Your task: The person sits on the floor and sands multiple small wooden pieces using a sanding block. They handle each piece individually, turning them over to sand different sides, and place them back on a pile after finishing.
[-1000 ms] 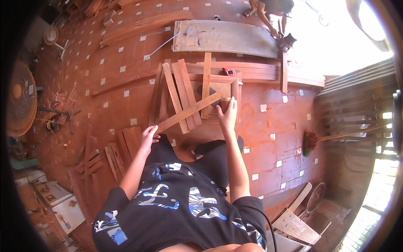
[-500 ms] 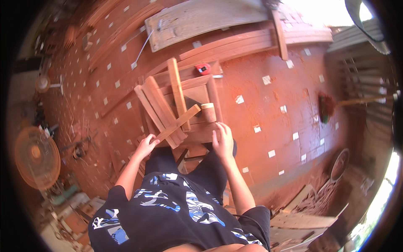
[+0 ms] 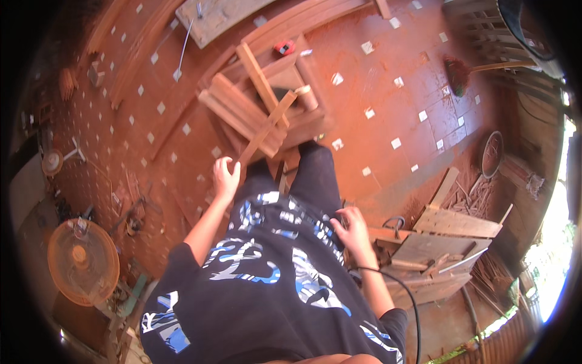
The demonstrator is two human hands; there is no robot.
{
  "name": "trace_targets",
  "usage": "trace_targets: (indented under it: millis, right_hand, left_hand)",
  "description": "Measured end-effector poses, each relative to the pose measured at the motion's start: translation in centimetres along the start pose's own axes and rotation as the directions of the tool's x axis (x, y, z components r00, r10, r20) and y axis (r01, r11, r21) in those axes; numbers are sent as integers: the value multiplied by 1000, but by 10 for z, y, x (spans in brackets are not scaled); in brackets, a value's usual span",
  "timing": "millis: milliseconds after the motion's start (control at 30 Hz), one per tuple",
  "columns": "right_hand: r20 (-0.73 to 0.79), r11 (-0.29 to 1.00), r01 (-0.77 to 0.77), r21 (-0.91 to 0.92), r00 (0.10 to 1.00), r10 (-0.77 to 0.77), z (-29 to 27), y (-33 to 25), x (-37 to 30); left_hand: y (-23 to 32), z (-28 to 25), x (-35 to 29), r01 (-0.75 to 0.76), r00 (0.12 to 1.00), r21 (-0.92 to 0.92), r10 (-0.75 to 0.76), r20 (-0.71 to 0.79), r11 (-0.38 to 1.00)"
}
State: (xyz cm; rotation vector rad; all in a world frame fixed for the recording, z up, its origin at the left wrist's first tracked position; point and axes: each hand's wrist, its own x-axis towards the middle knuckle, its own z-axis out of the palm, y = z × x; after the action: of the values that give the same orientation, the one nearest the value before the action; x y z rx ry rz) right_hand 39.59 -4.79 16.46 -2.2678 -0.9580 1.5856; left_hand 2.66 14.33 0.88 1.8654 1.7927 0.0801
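Between the thumb and fingers of my left hand is the near end of a narrow wooden strip. The strip slants away to the right over several grooved wooden pieces. A longer, lighter wooden stick crosses under its far part. Beyond lie a framed wooden panel and a brown cylinder with a pale top. My right hand is beside my right hip at the shirt's hem, thumb and fingers apart, with nothing visible in it.
A red tape measure lies at the stack's far edge. To the right are leaning boards, a round basin and a broom. An orange fan stands at left. Long planks lie on the tiled floor at the back.
My right hand has drawn back from beside the cylinder to my right hip. My left hand stays at the strip's end. The whole view has shifted, bringing the leaning boards more into sight.
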Motion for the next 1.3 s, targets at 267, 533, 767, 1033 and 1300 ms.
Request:
trace_targets:
  millis: [267,533,767,1033,1300]
  right_hand:
    - [525,959,-194,207,849,59,-38,-8,-55]
    - [487,980,-184,74,864,126,-32,-22,-37]
    - [488,836,-340,430,867,101,-20,-28,-72]
    - [409,847,-243,472,912,33,-19,-51,-78]
    - [355,897,-290,334,920,165,-18,-52,-46]
  left_hand:
    - [-20,-169,-155,769,463,-345,-97,881,538]
    - [-27,-162,-197,746,498,-424,-9,867,514]
    - [-3,-193,-207,813,540,-521,-4,842,260]
    - [-8,-205,-206,787,616,-612,135,776,-77]
    - [1,-175,-194,673,720,-692,19,694,-261]
